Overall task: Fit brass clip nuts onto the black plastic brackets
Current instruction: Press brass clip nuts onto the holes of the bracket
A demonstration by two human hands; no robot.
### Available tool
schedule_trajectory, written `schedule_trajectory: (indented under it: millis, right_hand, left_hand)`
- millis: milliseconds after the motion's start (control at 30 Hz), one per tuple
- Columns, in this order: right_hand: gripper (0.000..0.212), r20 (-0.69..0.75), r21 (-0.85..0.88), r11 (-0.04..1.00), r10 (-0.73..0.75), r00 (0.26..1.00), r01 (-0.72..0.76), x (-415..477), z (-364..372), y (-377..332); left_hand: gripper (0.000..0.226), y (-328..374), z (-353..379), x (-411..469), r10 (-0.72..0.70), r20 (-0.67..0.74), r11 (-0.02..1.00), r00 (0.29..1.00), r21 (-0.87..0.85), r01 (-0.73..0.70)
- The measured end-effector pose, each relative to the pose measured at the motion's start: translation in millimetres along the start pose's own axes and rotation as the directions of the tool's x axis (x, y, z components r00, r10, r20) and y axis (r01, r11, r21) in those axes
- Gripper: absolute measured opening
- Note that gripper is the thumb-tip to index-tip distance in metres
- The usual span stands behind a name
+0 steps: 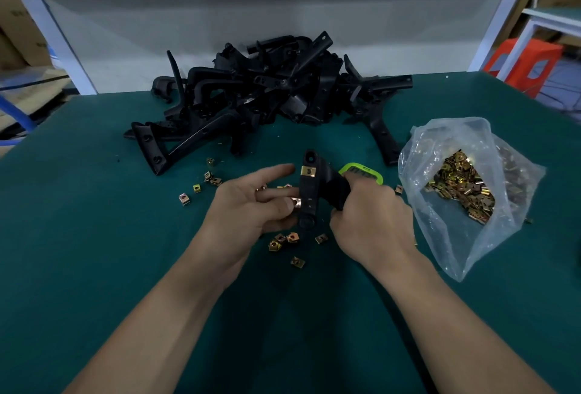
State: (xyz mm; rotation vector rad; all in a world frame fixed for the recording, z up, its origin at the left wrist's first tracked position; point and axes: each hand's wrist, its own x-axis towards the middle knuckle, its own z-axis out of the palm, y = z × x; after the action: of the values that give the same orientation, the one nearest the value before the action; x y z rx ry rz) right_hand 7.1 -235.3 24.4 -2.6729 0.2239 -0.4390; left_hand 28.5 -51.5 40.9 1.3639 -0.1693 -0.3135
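so the right hand (371,220) is clamped round the chunky arm of a matte black plastic bracket (309,192) held upright over the green mat (94,236), left hand (248,205) pinching a shiny squarish brass clip nut (296,203) against its flat strip, index finger sticking out straight, second nut (308,171) clipped on higher up.

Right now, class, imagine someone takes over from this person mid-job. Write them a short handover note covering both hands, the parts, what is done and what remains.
Left hand: the thumb pinches a second clip nut against the edge of the held bracket; it is not clearly seated.
Right hand: grips the held bracket above the green mat.
Done: one fitted clip nut near the bracket's far end.
Parts: loose clip nuts lie under the hands, more in the open bag; the bracket pile is at the back.
Left: seat this nut, then work through the pile.
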Motion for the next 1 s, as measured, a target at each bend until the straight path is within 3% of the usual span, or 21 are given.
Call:
schedule_trajectory:
  millis: [267,533,733,1000]
  right_hand:
    - [0.029,-0.044,-0.012,1.0,0.008,0.999,-0.008,-2,-1,-3]
    - [0.026,-0.048,0.041,0.999,0.028,0.998,-0.026,-3,2,-8]
    - [0.028,-0.046,-0.054,0.996,0.069,0.997,-0.072,-2,4,-7]
    - [0.022,-0.077,-0.219,0.975,0.031,0.997,-0.047,-7,9,-15]
  left_hand:
    - [0.039,5,0,-6,-0.028,0.073,0.998,0.997,-0.056,0.032]
    - [0.031,8,-1,-6,-0.116,0.215,0.964,0.97,-0.209,0.162]
    - [0.024,2,5,-5,-0.037,-0.02,0.999,0.999,-0.031,0.036]
    - [0.031,-6,17,-6,-0.046,-0.164,0.999,0.985,0.02,0.05]
